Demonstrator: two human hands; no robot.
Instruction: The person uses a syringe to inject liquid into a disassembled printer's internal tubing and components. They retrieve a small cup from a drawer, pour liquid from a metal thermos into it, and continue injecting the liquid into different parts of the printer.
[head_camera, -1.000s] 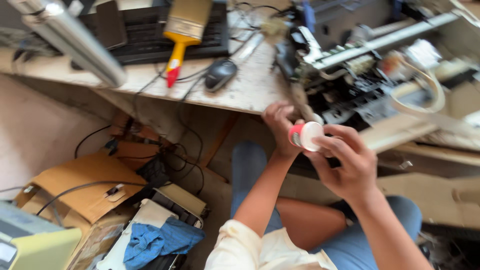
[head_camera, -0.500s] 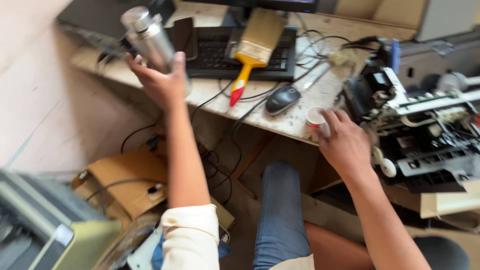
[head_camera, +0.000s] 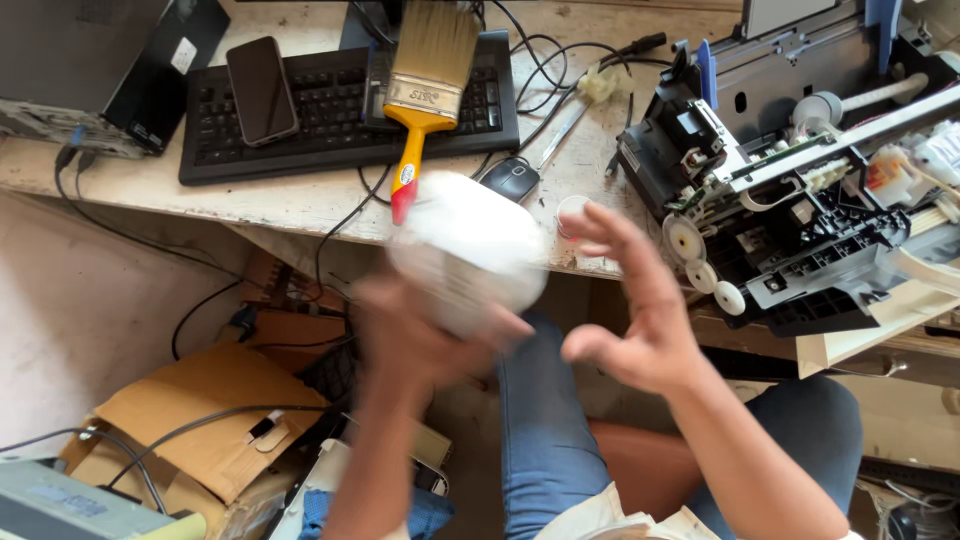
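Note:
My left hand (head_camera: 415, 345) grips a pale cylindrical container (head_camera: 470, 250) and holds it in front of the table edge; both are blurred by motion. Just to its right, my right hand (head_camera: 635, 315) hovers with its fingers spread and nothing in it. A small white cap (head_camera: 572, 212) sits on the wooden table (head_camera: 250, 200) close to the right hand's fingertips. My legs in blue trousers (head_camera: 545, 430) are below the hands.
On the table lie a black keyboard (head_camera: 330, 125) with a phone (head_camera: 262, 90) and a yellow-handled paintbrush (head_camera: 425, 90) on it, a black mouse (head_camera: 512, 180) and cables. A dismantled printer (head_camera: 800, 180) fills the right side. A cardboard box (head_camera: 200, 420) and wires lie on the floor at left.
My left hand has brought the container from the table's far left down to the middle. My right hand has let go of the small cap at the table edge and opened.

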